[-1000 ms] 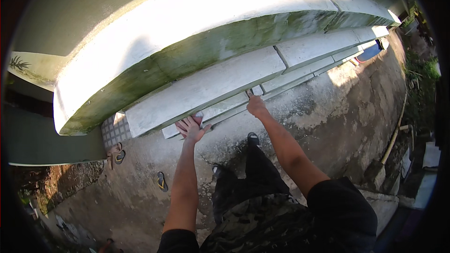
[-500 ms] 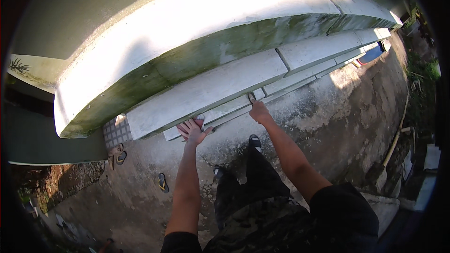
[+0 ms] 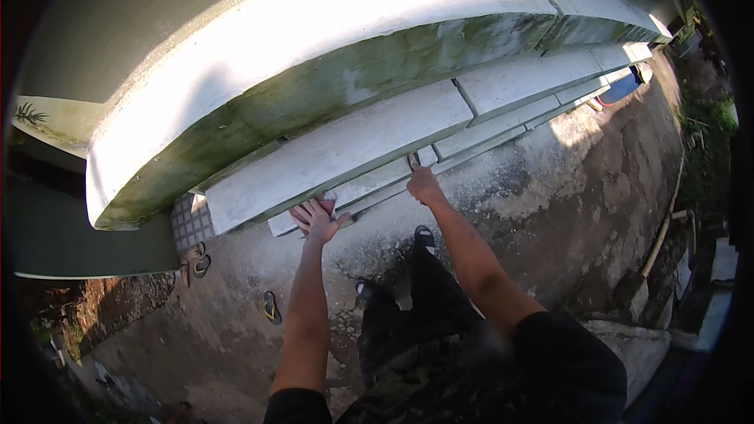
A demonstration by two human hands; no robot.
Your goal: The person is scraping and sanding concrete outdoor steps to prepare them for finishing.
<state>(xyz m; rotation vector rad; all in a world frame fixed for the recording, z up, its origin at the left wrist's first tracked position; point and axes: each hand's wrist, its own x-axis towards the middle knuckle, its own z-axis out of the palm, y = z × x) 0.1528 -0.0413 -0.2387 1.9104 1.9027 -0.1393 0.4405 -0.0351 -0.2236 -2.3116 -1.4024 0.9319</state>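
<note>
My left hand lies with its fingers spread over a reddish flat piece at the near edge of the long pale slabs. Part of that piece is hidden under the fingers, so I cannot tell its kind. My right hand is closed around a small, narrow dark tool. Its tip meets the lower pale slab, close to a joint between two pieces. The upper pale slab overhangs just beyond both hands.
A thick curved ledge with a greenish face rises behind the slabs. Below is a rough concrete floor where I stand. A loose flip-flop and more footwear lie at left. A blue object sits at far right.
Both hands and the slabs appear shifted slightly left in view. The right hand stays closed on the dark tool, and the left stays spread over the reddish piece.
</note>
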